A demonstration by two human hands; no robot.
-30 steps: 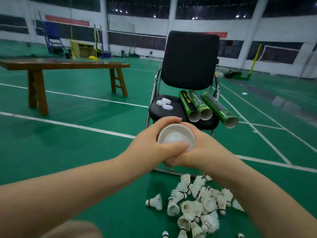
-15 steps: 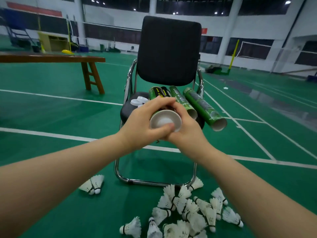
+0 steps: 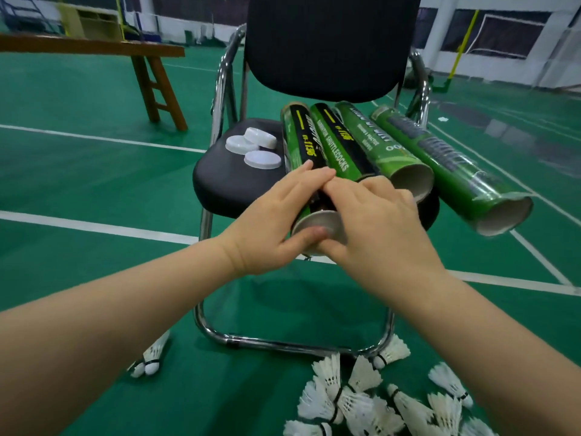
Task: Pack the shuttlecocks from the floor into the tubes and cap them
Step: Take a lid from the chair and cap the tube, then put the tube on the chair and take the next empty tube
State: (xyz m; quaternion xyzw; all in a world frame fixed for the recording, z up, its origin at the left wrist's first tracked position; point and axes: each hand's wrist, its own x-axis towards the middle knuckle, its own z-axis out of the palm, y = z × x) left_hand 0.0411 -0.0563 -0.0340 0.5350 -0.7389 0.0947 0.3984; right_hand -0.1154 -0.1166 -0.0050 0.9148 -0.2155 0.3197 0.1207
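My left hand [image 3: 276,221] and right hand [image 3: 374,221] both hold one tube [image 3: 298,136]. My fingers lie curled over its top, and my left thumb presses on the pale round lid [image 3: 330,220] on its near end. The tube is shiny, black and green, and lies on the soft black chair seat [image 3: 220,184]. I cannot see what is inside it.

Right of my hands lie three more tubes [image 3: 377,143]. The two farthest are green with open brown cardboard mouths, and I cannot tell if anything is in them. My right hand hides the end of the nearest one.

Left of my hands, three white round plastic loose lids [image 3: 254,149] sit on the seat. Below my hands, feathery white shuttlecocks [image 3: 361,401] lie on the green floor [image 3: 94,171], some cut off at the edge.
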